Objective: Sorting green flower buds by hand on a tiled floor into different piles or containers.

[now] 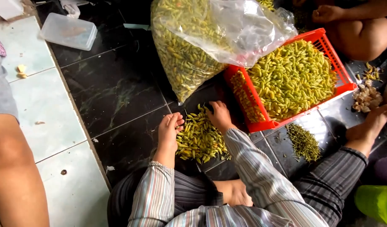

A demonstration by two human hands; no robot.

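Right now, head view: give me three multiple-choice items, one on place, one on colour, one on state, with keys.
1. Where is the small pile of chillies that both hands touch?
A. In the crate
B. On the dark floor tiles
C. In the lidded box

2. What colour is the crate?
A. Red
B. Blue
C. White

3. How is the clear plastic bag?
A. Empty and flat
B. Bulging with chillies
C. Folded up

Key: 1 B, the pile lies on dark tile between the left hand and right hand. 2 A, its rim and walls are red. 3 B, chillies show through the plastic.
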